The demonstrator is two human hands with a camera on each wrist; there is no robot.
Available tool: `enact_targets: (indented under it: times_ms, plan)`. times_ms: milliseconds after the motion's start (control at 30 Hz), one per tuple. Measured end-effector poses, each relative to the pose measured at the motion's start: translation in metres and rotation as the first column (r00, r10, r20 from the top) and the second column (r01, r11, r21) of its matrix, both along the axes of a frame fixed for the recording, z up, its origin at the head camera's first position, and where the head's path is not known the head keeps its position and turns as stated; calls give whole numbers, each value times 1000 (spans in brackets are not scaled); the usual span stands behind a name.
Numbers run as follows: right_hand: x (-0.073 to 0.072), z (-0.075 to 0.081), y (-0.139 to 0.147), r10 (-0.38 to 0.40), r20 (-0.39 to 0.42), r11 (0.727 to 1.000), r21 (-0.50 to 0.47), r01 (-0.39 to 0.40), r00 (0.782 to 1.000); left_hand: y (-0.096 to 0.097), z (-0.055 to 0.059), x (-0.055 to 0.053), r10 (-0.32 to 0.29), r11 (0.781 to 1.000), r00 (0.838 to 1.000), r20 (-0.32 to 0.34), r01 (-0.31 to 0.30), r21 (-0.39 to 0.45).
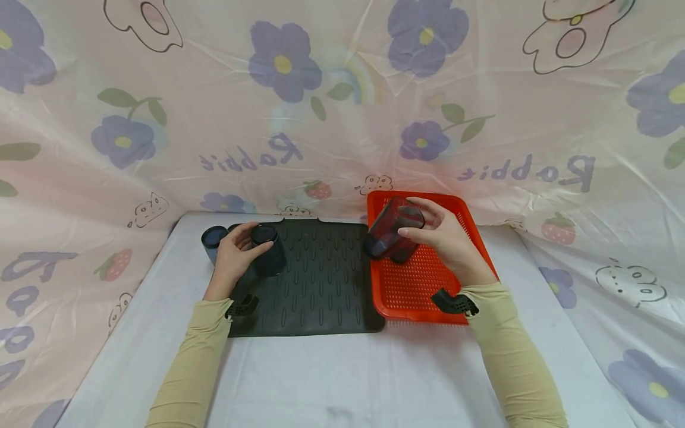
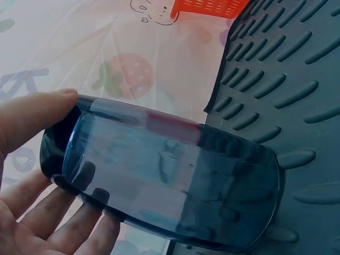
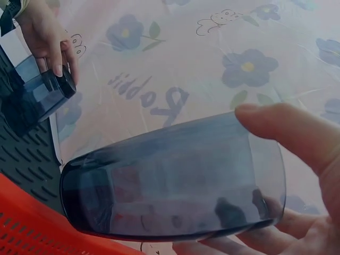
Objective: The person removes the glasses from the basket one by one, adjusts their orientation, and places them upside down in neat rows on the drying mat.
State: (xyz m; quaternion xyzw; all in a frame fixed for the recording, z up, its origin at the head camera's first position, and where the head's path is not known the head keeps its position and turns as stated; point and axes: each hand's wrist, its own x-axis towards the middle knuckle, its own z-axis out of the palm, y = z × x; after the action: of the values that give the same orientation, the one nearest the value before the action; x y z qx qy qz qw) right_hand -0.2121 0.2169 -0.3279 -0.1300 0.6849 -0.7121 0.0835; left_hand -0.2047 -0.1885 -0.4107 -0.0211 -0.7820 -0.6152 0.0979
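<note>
My left hand pinches the thick-bottomed end of a dark blue see-through drinking glass. This glass stands upside down at the left of the dark ribbed mat, its rim end touching or just over the ribs. A second blue glass is just left of that hand, partly hidden by it. With thumb and fingers, my right hand grips another see-through glass near its rim. That glass is tilted above the red perforated basket, base pointing left. Under it shows a dark shape, too hidden to identify.
The basket adjoins the mat's right edge on a white-covered table. Behind and at both sides hangs a patterned sheet with flowers and rabbits. A black wrist strap is on each arm.
</note>
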Motion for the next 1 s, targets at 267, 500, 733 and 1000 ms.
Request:
enact_targets:
  times_ms: [267,500,733,1000]
  plan:
    - [-1,-3,-9,27,-9,1000,-9,-27,1000,-1,-4,-3,7,1000,1000,-29,-7,-4]
    - [-2,-6,-18,34,2,999,-22,-34,999,-10,-21,-17,22,1000,996,-82,-23,-14]
    - [-4,-11,-27,47,3,997,-54,-46,999,-13,-21,-18,22,1000,994,-110,-23,-1]
    - [-2,-11,-37,59,37,997,-59,-56,998,-13,-16,-15,24,1000,993,-114,-24,-1]
